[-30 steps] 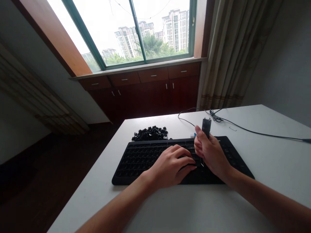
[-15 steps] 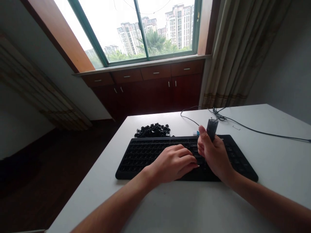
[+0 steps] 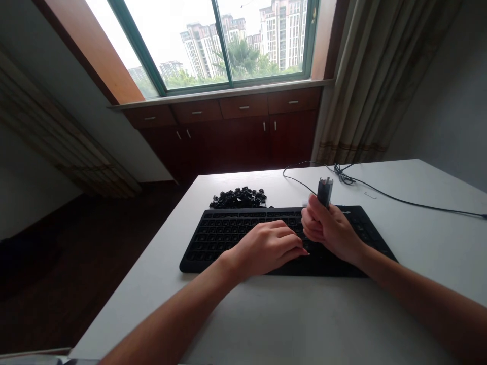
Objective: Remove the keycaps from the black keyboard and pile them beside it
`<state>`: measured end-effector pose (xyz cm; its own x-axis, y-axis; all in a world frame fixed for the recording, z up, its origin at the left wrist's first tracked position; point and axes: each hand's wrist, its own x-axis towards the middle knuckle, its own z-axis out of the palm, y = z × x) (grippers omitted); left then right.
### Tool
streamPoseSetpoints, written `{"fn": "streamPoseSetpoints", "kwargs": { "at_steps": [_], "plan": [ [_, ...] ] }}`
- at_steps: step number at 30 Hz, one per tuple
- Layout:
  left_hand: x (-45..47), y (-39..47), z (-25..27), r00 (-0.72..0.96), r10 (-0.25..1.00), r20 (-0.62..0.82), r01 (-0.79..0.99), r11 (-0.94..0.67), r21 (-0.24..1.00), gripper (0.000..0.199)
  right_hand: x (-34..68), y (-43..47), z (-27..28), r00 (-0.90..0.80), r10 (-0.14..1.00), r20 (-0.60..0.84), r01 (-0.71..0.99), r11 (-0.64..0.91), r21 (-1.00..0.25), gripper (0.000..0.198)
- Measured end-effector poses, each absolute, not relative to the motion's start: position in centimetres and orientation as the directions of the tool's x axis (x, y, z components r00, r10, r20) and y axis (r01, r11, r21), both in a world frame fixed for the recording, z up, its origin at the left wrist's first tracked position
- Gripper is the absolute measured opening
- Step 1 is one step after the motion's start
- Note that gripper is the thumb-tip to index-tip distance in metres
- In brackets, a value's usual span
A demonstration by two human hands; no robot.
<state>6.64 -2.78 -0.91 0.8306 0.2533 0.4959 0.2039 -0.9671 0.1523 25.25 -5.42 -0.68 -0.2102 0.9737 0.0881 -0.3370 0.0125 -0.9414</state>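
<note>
A black keyboard (image 3: pixel 228 223) lies on the white table, and its left part shows rows of sockets without keycaps. My left hand (image 3: pixel 268 247) rests palm down over the middle of the keyboard, fingers slightly bent, their tips against the keys. My right hand (image 3: pixel 329 228) is closed in a fist around a dark-handled tool (image 3: pixel 324 191), held upright with the thumb along it. Small prongs stick up from its top end; its lower end is hidden by the hand. Behind the keyboard's left half lies a heap of loose black keycaps (image 3: pixel 239 197).
A black cable (image 3: pixel 395 204) with a coiled bundle (image 3: pixel 342 175) runs across the back right of the white table (image 3: pixel 266 314). A thin bent wire (image 3: pixel 370 195) lies near it. Past the far edge stand a red-brown cabinet (image 3: pixel 228 142) and a window.
My right hand has moved slightly left and up with the tool, now clear of the spot beside my left fingertips. My left hand stays on the keyboard. The view has tilted slightly.
</note>
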Motion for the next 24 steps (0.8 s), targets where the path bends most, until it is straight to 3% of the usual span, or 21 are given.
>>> {"fn": "streamPoseSetpoints", "kwargs": {
  "at_steps": [3,6,10,12,14,19,24],
  "plan": [
    [6.7,-2.9,-1.2,0.81,0.273,0.519,0.209,-0.961,0.18,0.025,25.2,-5.6,-0.8,-0.156,0.977,0.142,-0.336,0.082,-0.938,0.057],
    [7.2,-3.6,-1.2,0.708,0.425,0.565,0.257,-0.899,0.354,0.03,24.7,-6.2,-1.2,-0.067,0.963,0.259,-0.285,0.231,-0.93,0.052],
    [8.4,-5.2,-0.6,0.619,0.629,0.47,0.311,-0.746,0.589,0.088,24.6,-6.7,-1.5,-0.014,0.948,0.319,-0.174,0.312,-0.934,0.049],
    [9.2,-5.9,-0.4,0.648,0.636,0.418,0.298,-0.717,0.63,0.097,24.7,-6.9,-1.5,-0.039,0.943,0.331,-0.088,0.327,-0.941,0.047],
    [10.0,-6.2,-0.4,0.68,0.616,0.397,0.286,-0.722,0.63,0.085,24.7,-7.1,-1.5,-0.043,0.938,0.343,-0.005,0.343,-0.939,0.045],
    [10.9,-5.9,-2.0,0.686,0.627,0.369,0.418,-0.755,0.506,0.111,24.5,-7.3,-2.3,0.091,0.94,0.33,-0.073,0.337,-0.939,0.049],
    [10.4,-6.0,-2.8,0.748,0.584,0.315,0.471,-0.802,0.367,0.106,24.4,-7.4,-3.4,0.182,0.926,0.33,-0.153,0.358,-0.921,0.048]
  ]
}}
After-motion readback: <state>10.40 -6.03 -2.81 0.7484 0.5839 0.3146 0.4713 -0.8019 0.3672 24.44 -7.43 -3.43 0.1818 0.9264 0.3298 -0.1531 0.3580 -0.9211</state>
